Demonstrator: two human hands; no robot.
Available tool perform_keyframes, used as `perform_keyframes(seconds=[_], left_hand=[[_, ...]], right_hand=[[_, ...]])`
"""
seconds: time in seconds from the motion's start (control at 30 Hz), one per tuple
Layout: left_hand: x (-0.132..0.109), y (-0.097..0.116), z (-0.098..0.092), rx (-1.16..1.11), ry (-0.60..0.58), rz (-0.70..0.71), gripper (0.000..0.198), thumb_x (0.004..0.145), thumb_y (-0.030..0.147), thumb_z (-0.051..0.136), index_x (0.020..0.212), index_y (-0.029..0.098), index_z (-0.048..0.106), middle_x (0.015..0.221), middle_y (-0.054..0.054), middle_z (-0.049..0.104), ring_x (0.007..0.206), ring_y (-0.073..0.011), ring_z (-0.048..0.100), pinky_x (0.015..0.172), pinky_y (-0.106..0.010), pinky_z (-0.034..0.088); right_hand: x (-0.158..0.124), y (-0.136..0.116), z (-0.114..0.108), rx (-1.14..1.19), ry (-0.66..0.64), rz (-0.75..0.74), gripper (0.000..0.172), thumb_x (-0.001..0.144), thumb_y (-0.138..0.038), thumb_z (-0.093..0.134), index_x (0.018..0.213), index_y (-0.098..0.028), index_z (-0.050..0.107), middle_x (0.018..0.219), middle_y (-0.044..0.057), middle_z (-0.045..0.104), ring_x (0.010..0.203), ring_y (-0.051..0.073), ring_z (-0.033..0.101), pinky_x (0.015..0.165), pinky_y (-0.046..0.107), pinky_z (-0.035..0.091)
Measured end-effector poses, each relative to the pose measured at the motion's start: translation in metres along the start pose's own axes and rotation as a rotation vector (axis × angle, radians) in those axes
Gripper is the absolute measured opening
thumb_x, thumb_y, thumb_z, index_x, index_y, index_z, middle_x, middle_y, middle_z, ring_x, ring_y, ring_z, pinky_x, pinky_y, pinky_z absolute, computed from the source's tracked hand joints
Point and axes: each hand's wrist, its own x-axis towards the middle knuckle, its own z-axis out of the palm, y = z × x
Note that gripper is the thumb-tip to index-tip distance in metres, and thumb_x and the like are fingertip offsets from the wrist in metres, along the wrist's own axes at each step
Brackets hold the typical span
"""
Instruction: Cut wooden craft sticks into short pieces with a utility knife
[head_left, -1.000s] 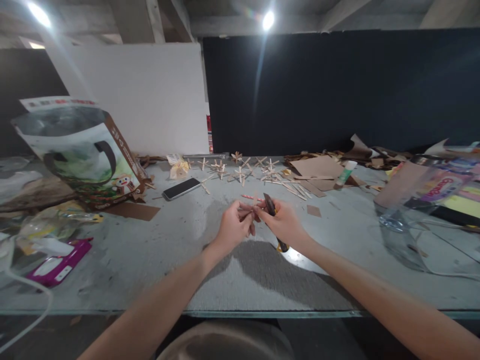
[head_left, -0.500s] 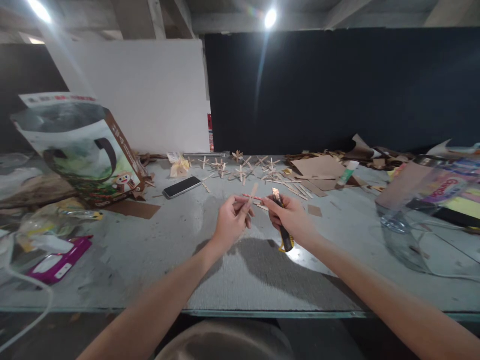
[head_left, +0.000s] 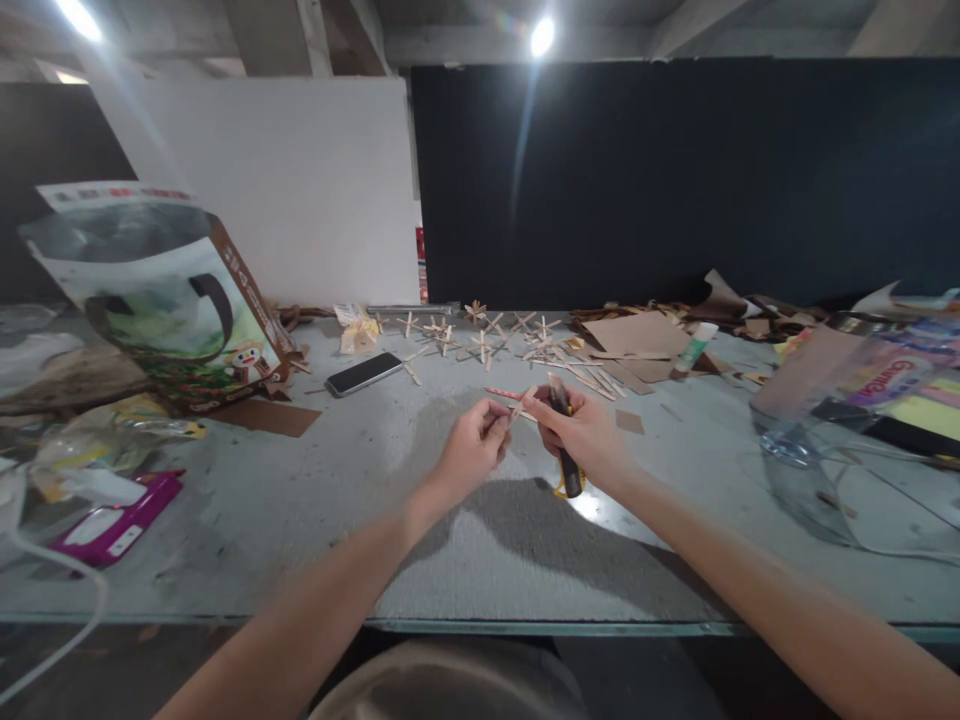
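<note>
Pale wood: small flat-stick cross piece (head_left: 518, 409) sits between the two hands, right at the fingertips, over the grey tabletop (head_left: 315, 530). Left hand (head_left: 472, 440) is closed to a thumb-and-finger pinch on its near-left end. Right hand (head_left: 583, 432) is curled round a black-and-yellow utility knife (head_left: 572, 474), thumb and forefinger reaching to the piece's far-right end; can't tell if they grip it or just touch. Neither hand is clearly nearer, one at each end. Piece's clearest stick runs diagonally, near-left to far-right, far end pointing away from the body, toward the right thumb. Second arm mostly hidden, can't read its angle. Knife lies just right of the piece, long axis mostly fore-aft, front end away and slightly left, butt back toward the body. Blade extension not readable. Thin red-and-white striped stick (head_left: 499, 393) lies just beyond the left fingertips, roughly left-right; contact with the piece unclear. Scattered pale wooden stick crosses (head_left: 482, 349) sit farther out, apart from both hands.
</note>
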Motion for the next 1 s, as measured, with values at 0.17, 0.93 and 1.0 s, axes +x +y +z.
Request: perform_keyframes(seconds=[0.17, 0.93, 1.0], left_hand=[[-0.008, 0.006, 0.0, 0.38, 0.016, 0.167, 0.023, 0.1, 0.038, 0.054, 0.092, 0.02, 0.065, 0.062, 0.003, 0.056, 0.054, -0.0111, 0.049, 0.055, -0.025, 0.036], [-0.006, 0.003, 0.0, 0.188, 0.136, 0.175, 0.04, 0.097, 0.058, 0.058, 0.1, 0.019, 0.06, 0.072, 0.0, 0.067, 0.048, -0.0091, 0.059, 0.046, -0.021, 0.047], [-0.006, 0.002, 0.0, 0.19, 0.135, 0.179, 0.038, 0.098, 0.057, 0.058, 0.099, 0.019, 0.06, 0.073, 0.0, 0.066, 0.049, -0.0094, 0.059, 0.046, -0.022, 0.048]], right_hand=[[0.001, 0.0, 0.0, -0.071, 0.104, -0.027, 0.049, 0.071, -0.063, 0.083, 0.078, -0.022, 0.057, 0.047, -0.011, 0.039, 0.038, 0.008, 0.033, 0.036, 0.022, 0.027], [-0.021, -0.005, 0.005, -0.399, -0.097, -0.274, 0.041, 0.102, -0.051, 0.052, 0.076, -0.022, 0.062, 0.057, -0.002, 0.058, 0.043, 0.011, 0.051, 0.043, 0.024, 0.039], [-0.021, -0.003, 0.005, -0.404, -0.101, -0.271, 0.042, 0.103, -0.05, 0.052, 0.073, -0.022, 0.061, 0.056, -0.002, 0.057, 0.044, 0.011, 0.051, 0.043, 0.024, 0.039]])
